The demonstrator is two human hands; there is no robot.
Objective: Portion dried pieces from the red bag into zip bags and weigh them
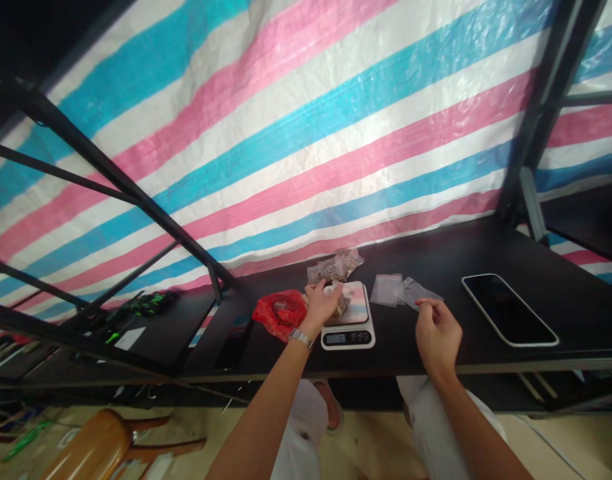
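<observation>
My left hand, with a metal-band watch at the wrist, is closed on a small clear bag of brown bits. That bag is over the left side of the white digital scale; whether it rests on the pan I cannot tell. Between thumb and fingers, my right hand pinches an empty-looking clear zip bag. Beside it lie more flat clear bags. Several filled bags are heaped behind the scale. A crumpled red plastic bag sits left of my left hand.
A phone with a pale edge lies to the right on the black tabletop. Black metal frame bars rise on the left, before a striped plastic sheet. A wooden chair stands on the floor at lower left.
</observation>
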